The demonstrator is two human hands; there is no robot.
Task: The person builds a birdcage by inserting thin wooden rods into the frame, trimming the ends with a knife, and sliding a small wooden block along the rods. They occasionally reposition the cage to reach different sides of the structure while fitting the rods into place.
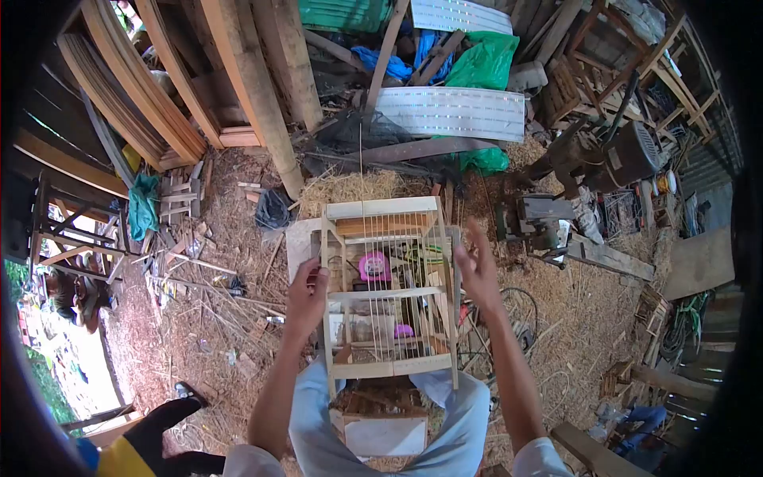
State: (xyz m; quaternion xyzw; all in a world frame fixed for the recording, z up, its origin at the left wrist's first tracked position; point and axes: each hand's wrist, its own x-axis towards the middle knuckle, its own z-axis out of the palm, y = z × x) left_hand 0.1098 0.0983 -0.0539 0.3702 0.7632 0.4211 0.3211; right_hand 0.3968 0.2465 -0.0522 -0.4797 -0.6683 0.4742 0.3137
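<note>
A pale wooden cage frame (387,294) with thin upright bars stands before me, over my knees. Beside its left rail is my left hand (306,292), fingers loosely bent and thumb apart, right at the wood. My right hand (478,270) hovers along the right rail with its fingers spread, holding nothing. Through the bars show a pink round object (374,266) and a smaller pink piece (404,330), partly hidden by the slats. Below the frame, a white-topped block (386,436) sits between my legs.
Wood shavings and scrap sticks (214,306) cover the ground. Tall timber posts (253,95) lean at the back left, near a black plastic bag (273,208). Dark machinery (592,159) stands at right. Another person's dark-clothed leg (163,417) reaches in at lower left.
</note>
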